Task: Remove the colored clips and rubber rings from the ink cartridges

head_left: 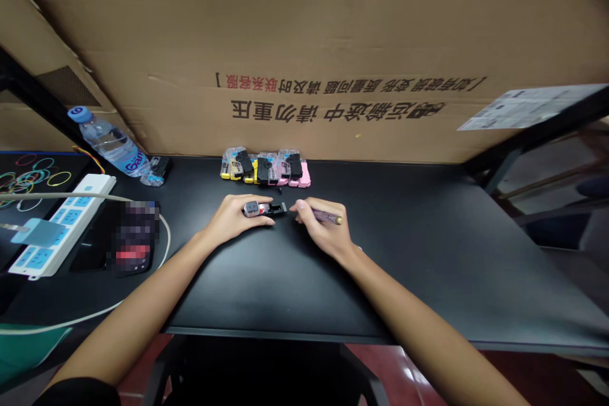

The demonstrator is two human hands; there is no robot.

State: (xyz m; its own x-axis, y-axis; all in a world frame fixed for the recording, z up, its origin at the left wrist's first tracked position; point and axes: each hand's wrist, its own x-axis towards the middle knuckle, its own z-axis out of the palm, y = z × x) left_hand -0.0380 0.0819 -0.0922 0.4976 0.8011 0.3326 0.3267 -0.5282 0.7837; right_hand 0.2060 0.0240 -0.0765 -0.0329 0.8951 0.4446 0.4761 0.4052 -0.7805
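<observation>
My left hand (235, 217) rests on the black table (428, 254) with its fingers closed around a small ink cartridge (261, 208) that has a clear body and a black end. My right hand (323, 228) lies just to the right of it, pinching a thin purple pen-like tool (328, 217) whose tip points toward the cartridge's black end. Behind both hands, a row of several ink cartridges (266, 168) in yellow, black and pink sits by the cardboard.
A large cardboard sheet (304, 44) with printed characters stands along the table's back. At left are a water bottle (111, 143), a white power strip (61, 222) with a cable, a dark blurred object (136, 238) and coloured rubber bands (28, 177).
</observation>
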